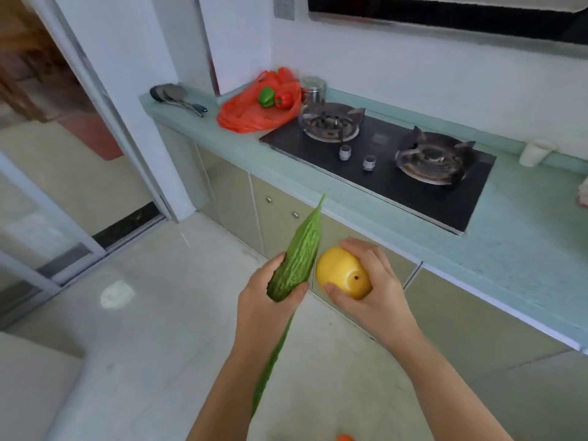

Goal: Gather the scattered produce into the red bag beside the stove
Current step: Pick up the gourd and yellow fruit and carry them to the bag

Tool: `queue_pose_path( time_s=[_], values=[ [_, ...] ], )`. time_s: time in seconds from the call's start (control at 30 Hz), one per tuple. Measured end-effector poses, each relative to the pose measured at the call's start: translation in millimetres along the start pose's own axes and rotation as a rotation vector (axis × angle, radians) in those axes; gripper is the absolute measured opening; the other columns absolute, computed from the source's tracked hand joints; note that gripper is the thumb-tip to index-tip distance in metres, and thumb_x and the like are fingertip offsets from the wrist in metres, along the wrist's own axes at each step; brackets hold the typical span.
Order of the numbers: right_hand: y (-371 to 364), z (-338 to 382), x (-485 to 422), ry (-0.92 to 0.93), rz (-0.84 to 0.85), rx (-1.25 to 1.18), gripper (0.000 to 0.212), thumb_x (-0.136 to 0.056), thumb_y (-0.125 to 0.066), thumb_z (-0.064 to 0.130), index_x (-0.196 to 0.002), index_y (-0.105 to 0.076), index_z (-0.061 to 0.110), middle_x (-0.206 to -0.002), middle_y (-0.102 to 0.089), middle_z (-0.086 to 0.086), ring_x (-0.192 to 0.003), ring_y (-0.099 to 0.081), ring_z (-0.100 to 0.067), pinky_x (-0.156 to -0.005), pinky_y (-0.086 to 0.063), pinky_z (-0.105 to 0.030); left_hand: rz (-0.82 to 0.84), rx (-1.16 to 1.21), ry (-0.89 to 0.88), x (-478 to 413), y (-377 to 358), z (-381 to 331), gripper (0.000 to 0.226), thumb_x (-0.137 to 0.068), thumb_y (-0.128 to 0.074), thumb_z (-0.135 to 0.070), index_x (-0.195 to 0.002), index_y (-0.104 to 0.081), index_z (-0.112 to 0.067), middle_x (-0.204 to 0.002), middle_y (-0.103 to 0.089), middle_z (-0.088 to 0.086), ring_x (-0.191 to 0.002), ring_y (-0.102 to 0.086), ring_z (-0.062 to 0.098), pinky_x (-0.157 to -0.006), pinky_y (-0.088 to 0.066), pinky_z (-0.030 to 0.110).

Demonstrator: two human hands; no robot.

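My left hand (270, 300) grips a long bumpy green bitter gourd (300, 249) around its middle, its tip pointing up toward the counter and its tail running down beside my forearm. My right hand (378, 291) holds a round yellow fruit (342, 272) just to the right of the gourd. Both hands are in front of the counter, over the floor. The red bag (251, 113) lies open on the counter left of the stove (391, 173), with a green pepper (266, 97) and a red pepper (283, 99) in it.
Ladles (178, 97) lie at the counter's (525, 237) far left end. A metal jar (313, 89) stands behind the bag, a white cup (536, 152) right of the stove. An orange item (345, 437) peeks in at the bottom edge. A doorway opens to the left.
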State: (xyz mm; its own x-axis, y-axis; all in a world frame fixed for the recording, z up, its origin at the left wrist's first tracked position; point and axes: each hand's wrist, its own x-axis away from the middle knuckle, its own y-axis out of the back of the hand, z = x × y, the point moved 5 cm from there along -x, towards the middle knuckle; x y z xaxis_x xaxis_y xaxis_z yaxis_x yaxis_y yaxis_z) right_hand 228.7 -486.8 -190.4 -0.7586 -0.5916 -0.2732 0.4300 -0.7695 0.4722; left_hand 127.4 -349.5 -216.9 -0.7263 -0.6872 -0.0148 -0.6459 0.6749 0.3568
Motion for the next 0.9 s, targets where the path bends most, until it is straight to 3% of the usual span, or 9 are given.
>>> queue_pose_path(
  time_s=[0.2, 0.47, 0.6, 0.77, 0.9],
  values=[
    [-81, 31, -43, 0.044, 0.105, -0.003, 0.063, -0.068, -0.078, 0.020, -0.107, -0.042, 0.052, -0.127, -0.043, 0.014, -0.109, -0.040, 0.009, -0.082, -0.028, 0.004, -0.139, 0.011, 0.043, -36, 86, 36, 0.043, -0.077, -0.073, -0.023, -0.112, -0.055, -0.040, -0.100, -0.059, -0.026, -0.089, -0.051, -0.019, -0.067, -0.039, -0.001],
    [-168, 47, -102, 0.090, 0.272, -0.096, 0.054, -0.064, -0.069, 0.035, -0.109, -0.044, 0.049, -0.125, -0.040, 0.021, -0.109, -0.039, 0.014, -0.081, -0.031, 0.002, -0.311, -0.009, 0.149, -66, 153, 78, 0.054, -0.076, -0.074, -0.028, -0.125, -0.052, -0.031, -0.106, -0.061, -0.015, -0.089, -0.051, -0.016, -0.067, -0.044, 0.005],
    [-199, 43, -139, 0.137, 0.310, -0.123, 0.055, -0.063, -0.066, 0.043, -0.112, -0.042, 0.048, -0.123, -0.041, 0.021, -0.109, -0.040, 0.013, -0.083, -0.031, 0.001, -0.365, -0.005, 0.189, -98, 167, 93, 0.053, -0.075, -0.075, -0.027, -0.124, -0.054, -0.031, -0.106, -0.063, -0.014, -0.089, -0.054, -0.013, -0.069, -0.046, 0.006],
    [-223, 23, -218, 0.171, 0.296, -0.130, 0.053, -0.062, -0.061, 0.051, -0.112, -0.042, 0.049, -0.122, -0.045, 0.015, -0.111, -0.043, 0.005, -0.084, -0.034, -0.002, -0.402, 0.009, 0.199, -178, 169, 99, 0.053, -0.074, -0.075, -0.029, -0.123, -0.055, -0.033, -0.103, -0.065, -0.013, -0.085, -0.058, -0.006, -0.076, -0.053, 0.023],
    [-225, 6, -296, 0.158, 0.238, -0.144, 0.058, -0.063, -0.061, 0.052, -0.117, -0.042, 0.044, -0.122, -0.047, 0.010, -0.112, -0.044, 0.000, -0.080, -0.038, -0.004, -0.364, -0.012, 0.155, -266, 161, 79, 0.052, -0.076, -0.073, -0.029, -0.124, -0.053, -0.033, -0.105, -0.064, -0.012, -0.088, -0.056, -0.008, -0.074, -0.051, 0.017]
  ],
)
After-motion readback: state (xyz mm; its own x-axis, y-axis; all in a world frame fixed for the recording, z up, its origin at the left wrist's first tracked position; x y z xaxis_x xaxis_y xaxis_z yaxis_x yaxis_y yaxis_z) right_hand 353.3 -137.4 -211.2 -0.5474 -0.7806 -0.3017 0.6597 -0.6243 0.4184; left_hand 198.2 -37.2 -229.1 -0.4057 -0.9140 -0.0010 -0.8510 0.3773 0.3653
